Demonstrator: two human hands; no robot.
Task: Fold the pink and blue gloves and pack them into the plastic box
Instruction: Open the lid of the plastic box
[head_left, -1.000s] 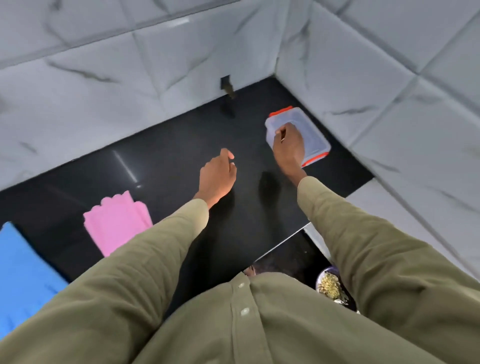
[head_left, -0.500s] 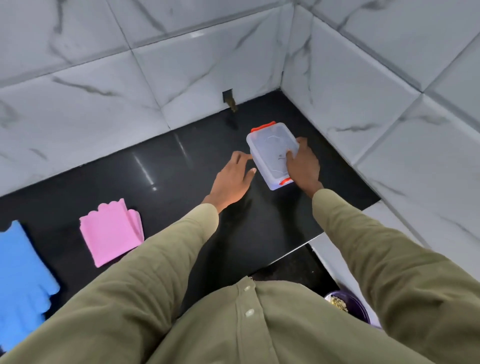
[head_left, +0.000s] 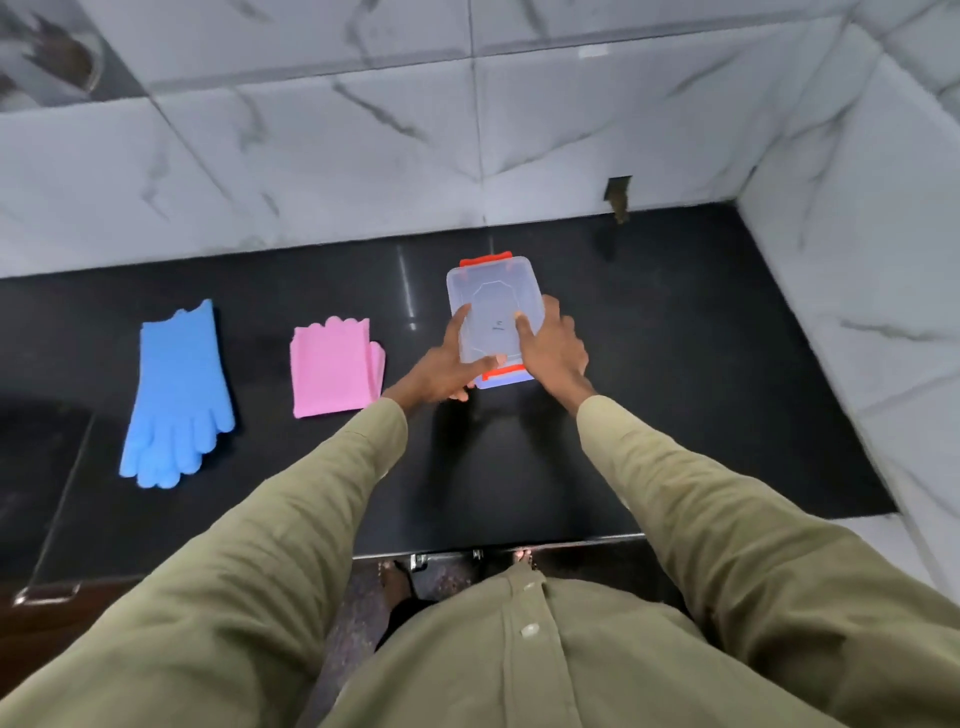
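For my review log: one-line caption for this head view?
Both hands, left and right, grip the lidded plastic box on the black counter; pink gloves folded, blue gloves flat.

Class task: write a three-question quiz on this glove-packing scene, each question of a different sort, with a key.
1. True or false: the box has its lid on.
2. Which gloves look already folded? A pink B blue
3. Fill in: the left hand and right hand both hold the ____.

Key: 1 true; 2 A; 3 box.
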